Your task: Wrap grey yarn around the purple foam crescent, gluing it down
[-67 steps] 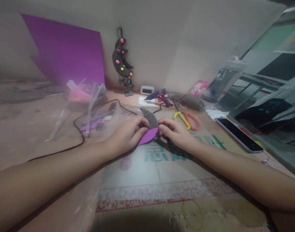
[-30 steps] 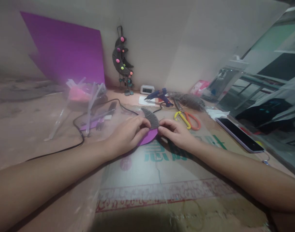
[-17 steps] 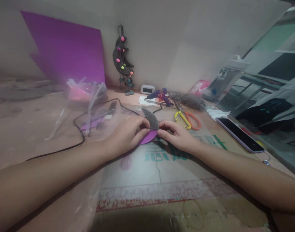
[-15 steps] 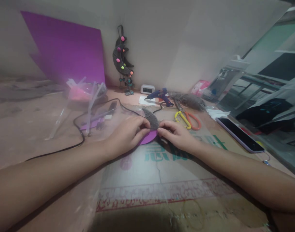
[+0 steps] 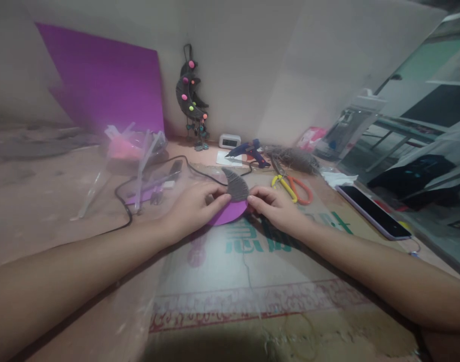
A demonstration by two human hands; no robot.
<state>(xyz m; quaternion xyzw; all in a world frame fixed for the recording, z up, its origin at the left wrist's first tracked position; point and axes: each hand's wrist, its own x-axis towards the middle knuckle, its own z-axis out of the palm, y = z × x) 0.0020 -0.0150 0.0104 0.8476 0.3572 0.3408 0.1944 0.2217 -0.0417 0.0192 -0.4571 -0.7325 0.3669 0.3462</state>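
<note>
Yarn-wrapped crescent [image 5: 235,190]: left hand [image 5: 194,208] and right hand [image 5: 277,208], palms down, each grip pinching its edge.

The purple crescent [image 5: 225,215] got turned a bit since a moment ago, so more bare purple now shows under the grey yarn wrapping [image 5: 236,187]. The left hand [image 5: 194,207] also slid back slightly.

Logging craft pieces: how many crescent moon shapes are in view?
2. A purple crescent, partly wrapped in grey yarn, held between the left hand and right hand; a dark crescent with coloured balls against the wall. None visibly hidden.
</note>
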